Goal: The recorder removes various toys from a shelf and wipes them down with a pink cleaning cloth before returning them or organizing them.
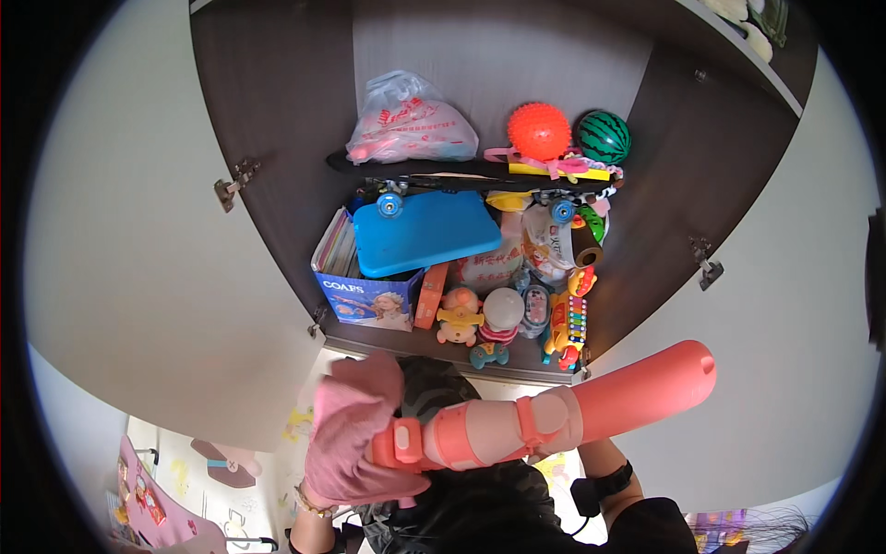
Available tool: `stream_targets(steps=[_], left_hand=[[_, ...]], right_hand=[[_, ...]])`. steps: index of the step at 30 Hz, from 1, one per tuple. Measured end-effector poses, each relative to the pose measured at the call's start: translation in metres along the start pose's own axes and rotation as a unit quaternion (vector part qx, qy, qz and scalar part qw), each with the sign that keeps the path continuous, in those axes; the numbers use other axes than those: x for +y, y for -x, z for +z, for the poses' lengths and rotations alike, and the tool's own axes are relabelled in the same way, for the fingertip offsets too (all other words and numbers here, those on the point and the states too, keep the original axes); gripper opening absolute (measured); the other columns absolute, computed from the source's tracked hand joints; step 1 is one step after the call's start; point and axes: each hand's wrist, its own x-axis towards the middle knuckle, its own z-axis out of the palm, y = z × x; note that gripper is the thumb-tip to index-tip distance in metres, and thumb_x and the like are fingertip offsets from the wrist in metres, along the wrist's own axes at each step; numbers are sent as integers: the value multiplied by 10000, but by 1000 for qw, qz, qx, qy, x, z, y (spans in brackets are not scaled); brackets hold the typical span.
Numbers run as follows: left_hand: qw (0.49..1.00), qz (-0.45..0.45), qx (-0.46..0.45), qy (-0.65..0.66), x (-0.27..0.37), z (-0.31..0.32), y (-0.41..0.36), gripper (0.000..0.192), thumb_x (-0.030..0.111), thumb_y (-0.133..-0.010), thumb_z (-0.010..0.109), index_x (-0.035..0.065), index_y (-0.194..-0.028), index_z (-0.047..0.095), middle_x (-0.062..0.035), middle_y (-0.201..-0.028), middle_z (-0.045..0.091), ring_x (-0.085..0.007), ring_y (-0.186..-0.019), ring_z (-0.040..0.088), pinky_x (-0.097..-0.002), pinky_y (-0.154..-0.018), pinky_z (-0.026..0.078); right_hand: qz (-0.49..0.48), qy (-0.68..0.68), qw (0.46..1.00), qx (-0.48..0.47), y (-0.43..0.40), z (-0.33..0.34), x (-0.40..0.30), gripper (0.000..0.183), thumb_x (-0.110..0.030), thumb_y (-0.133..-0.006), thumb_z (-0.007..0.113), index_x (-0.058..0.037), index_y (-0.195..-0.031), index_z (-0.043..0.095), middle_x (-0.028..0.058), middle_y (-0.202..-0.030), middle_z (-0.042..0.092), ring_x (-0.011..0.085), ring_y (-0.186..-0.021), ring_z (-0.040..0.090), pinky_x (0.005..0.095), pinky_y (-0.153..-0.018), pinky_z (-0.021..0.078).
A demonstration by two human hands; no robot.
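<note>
A long coral and pale pink plastic toy [498,429], jointed by bands, lies slantwise across my lap, its rounded end up at the right. My left hand [346,443] is covered by a pink cloth [353,429] wrapped around the toy's left end; the fingers are hidden. Beneath the toy's middle is my right hand [543,450], mostly hidden behind it, with a little of the fingers showing at its lower edge.
An open cabinet holds a skateboard [450,168], a spiky red ball [539,131], a watermelon-patterned ball [604,137], plastic bags [415,128], a blue plastic case [429,235], a box of books [367,302] and small toys. Its doors [152,228] stand open on both sides.
</note>
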Motion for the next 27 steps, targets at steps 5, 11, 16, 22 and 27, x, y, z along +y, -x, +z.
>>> stream_targets(steps=[5, 11, 16, 22, 27], left_hand=[[990, -136, -20, 24, -19, 33, 34, 394, 124, -570, 753, 64, -931, 609, -102, -836, 631, -309, -733, 595, -314, -667, 485], [972, -198, -123, 26, -41, 36, 40, 338, 173, -508, 781, 42, -786, 639, -111, -707, 613, -315, -632, 583, -299, -607, 473], [987, -158, -12, -25, -22, 43, 39, 472, 172, -492, 781, 60, -927, 636, -105, -775, 606, -323, -698, 559, -302, -642, 460], [947, -278, 105, 121, -41, 67, 99, 311, 114, -844, 550, 52, -1148, 523, -72, -1135, 543, -134, -1029, 506, -286, -904, 387], [942, -289, 172, -1, -57, 57, 108, 306, 110, -859, 533, 45, -1155, 501, -78, -1068, 555, -172, -992, 527, -280, -896, 402]], right_hand=[[47, -29, 998, -39, -7, 24, 24, 310, -130, -637, 664, 19, -885, 551, 62, -661, 540, 147, -526, 499, 270, -499, 416], [80, -30, 993, -80, -17, 49, 42, 312, -125, -638, 666, 19, -891, 554, 62, -669, 545, 147, -538, 507, 267, -505, 419], [99, -32, 988, -116, -30, 66, 50, 313, -121, -639, 668, 19, -895, 556, 62, -675, 549, 148, -548, 513, 264, -510, 421], [74, -8, 990, -116, -47, 72, 43, 315, -116, -640, 670, 19, -901, 558, 62, -683, 554, 148, -559, 520, 261, -517, 424], [77, -23, 991, -110, -45, 72, 43, 317, -112, -640, 672, 19, -906, 560, 61, -690, 558, 148, -569, 527, 258, -522, 427]])
